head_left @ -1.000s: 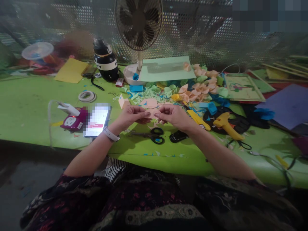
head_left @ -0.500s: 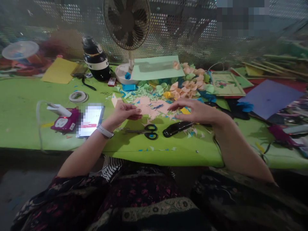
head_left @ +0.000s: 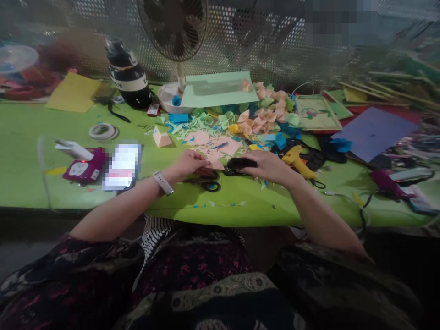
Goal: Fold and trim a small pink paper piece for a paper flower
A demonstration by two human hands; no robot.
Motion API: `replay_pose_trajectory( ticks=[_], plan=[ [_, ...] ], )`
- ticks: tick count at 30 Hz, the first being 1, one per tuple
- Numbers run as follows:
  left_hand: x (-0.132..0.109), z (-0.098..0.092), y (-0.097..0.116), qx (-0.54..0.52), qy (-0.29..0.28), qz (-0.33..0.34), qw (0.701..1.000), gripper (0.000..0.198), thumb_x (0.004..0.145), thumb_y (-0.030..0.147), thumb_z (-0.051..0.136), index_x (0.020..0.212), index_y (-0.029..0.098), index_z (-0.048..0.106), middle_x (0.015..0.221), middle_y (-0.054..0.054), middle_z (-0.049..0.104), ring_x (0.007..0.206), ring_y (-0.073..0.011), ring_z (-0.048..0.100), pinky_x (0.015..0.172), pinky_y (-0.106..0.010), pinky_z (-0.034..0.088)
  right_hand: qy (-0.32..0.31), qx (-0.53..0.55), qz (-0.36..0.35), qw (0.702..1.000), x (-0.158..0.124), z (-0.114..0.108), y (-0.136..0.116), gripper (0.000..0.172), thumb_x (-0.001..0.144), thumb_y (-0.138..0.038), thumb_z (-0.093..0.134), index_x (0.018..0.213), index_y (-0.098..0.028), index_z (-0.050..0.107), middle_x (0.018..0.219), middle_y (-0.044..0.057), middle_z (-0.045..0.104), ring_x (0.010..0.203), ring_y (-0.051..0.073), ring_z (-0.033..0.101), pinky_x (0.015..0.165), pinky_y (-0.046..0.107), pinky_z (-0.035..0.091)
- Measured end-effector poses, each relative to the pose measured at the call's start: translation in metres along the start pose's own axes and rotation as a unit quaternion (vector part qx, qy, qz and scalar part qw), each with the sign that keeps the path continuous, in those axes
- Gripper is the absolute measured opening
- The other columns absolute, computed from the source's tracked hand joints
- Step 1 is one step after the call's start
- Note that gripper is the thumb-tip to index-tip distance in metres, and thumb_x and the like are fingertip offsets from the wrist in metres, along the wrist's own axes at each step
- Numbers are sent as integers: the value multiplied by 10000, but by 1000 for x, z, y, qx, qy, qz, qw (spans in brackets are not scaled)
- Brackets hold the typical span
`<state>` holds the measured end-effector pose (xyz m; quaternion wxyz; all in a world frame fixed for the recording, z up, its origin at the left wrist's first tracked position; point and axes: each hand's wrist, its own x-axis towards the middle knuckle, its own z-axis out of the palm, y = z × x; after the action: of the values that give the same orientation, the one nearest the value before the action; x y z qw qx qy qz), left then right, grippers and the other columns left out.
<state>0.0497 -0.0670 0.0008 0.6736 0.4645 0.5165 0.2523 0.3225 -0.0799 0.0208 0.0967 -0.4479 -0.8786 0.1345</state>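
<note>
My left hand (head_left: 190,164) pinches a small pink paper piece (head_left: 215,163) near the middle of the green table. Just right of it, my right hand (head_left: 268,165) is wrapped over a black stapler (head_left: 241,164), whose front end points at the paper. Black-handled scissors (head_left: 211,186) lie below my left hand, their blades partly hidden. A folded pink paper (head_left: 162,139) stands up to the left. Pink sheets (head_left: 229,145) and many scraps lie beyond my hands.
Behind are curled paper petals (head_left: 264,120), a green sheet (head_left: 220,91), a fan (head_left: 177,27) and a black bottle (head_left: 129,78). A phone (head_left: 122,166) lies left, a yellow glue gun (head_left: 298,161) right, a purple sheet (head_left: 374,133) further right.
My right hand has come down and closed on the stapler, which is now raised beside my left hand. The pink piece in my left hand shows more. The whole view has shifted slightly.
</note>
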Motion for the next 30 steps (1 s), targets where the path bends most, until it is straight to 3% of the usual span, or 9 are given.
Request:
replay_pose_trajectory(
  ticks=[5, 14, 24, 28, 30],
  plan=[
    [3, 16, -3, -8, 11, -5, 1000, 201, 859, 86, 663, 663, 128, 676, 697, -68, 743, 645, -130, 708, 795, -328, 589, 10, 4, 1, 1000, -1, 3, 3, 341, 913, -450, 572, 1134, -218, 692, 1088, 103, 741, 1014, 280, 684, 852, 391, 515],
    [-5, 19, 11, -30, 18, -9, 999, 234, 869, 41, 643, 645, 107, 666, 643, -57, 723, 588, -118, 697, 753, -299, 593, 29, -2, 33, 999, -4, 2, 3, 343, 879, -451, 620, 1101, -207, 718, 1080, 113, 750, 1004, 297, 687, 831, 389, 511],
    [10, 37, 2, -23, 24, 0, 999, 208, 848, 72, 685, 645, 111, 671, 655, -49, 724, 579, -114, 680, 664, -266, 575, 22, 15, 40, 999, -2, 3, 2, 307, 855, -427, 639, 1064, -216, 717, 1038, 90, 744, 970, 273, 674, 809, 363, 481],
    [13, 44, 4, -20, 15, -15, 1000, 216, 840, 59, 697, 633, 110, 663, 659, -63, 728, 569, -119, 682, 647, -263, 572, 7, 38, 59, 998, 0, -5, -3, 386, 827, -524, 658, 1039, -208, 722, 995, 88, 738, 917, 265, 663, 777, 361, 468],
    [14, 46, 5, -13, 13, -23, 1000, 218, 832, 64, 714, 628, 114, 655, 652, -73, 727, 565, -121, 681, 663, -272, 574, 28, 66, 76, 995, 5, -9, -7, 443, 839, -575, 630, 1055, -198, 720, 990, 95, 736, 900, 260, 658, 783, 366, 464]
  ],
)
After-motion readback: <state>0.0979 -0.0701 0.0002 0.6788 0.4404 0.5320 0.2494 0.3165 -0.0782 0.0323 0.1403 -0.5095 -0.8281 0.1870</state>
